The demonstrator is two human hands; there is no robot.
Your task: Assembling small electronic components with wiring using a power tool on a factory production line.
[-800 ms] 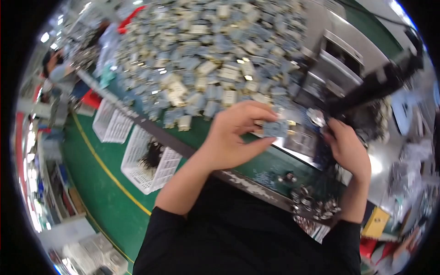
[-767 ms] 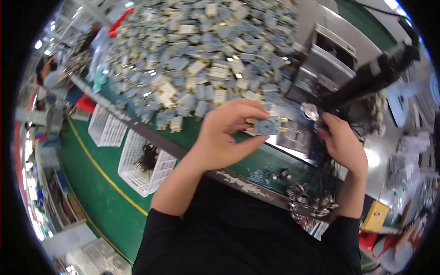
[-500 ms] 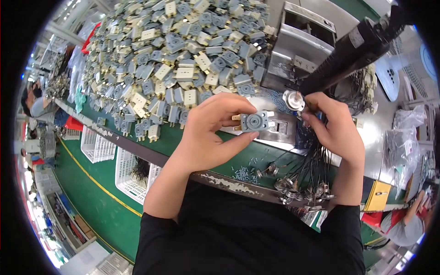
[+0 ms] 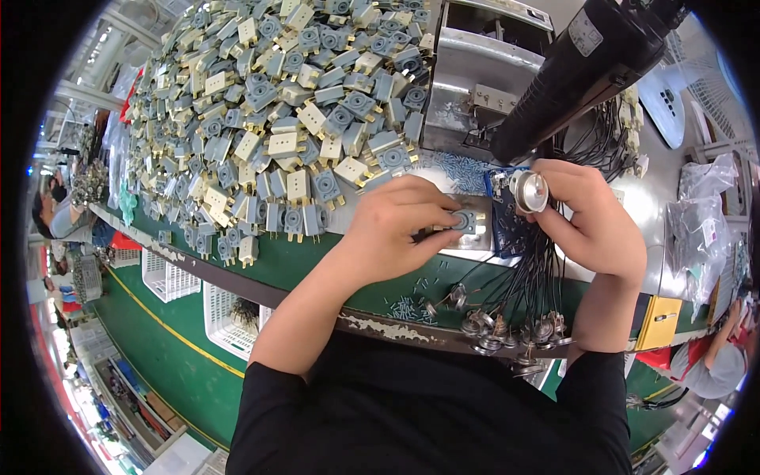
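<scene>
Beyond left hand, leftward: heaped grey-and-cream blocks (image 4: pixel 285 145). Left hand (image 4: pixel 408 224): fingertips pinching grey block (image 4: pixel 465 222); probably light, stiff; best held by plain sides, clear of metal prongs (image 4: pixel 480 218). Hands apart; between them, shiny metal cup (image 4: pixel 533 193), clamped by right hand (image 4: pixel 592 218); likely rigid, slippery; hold around outside. Right of right hand: clear plastic bag (image 4: pixel 704 210).
</scene>
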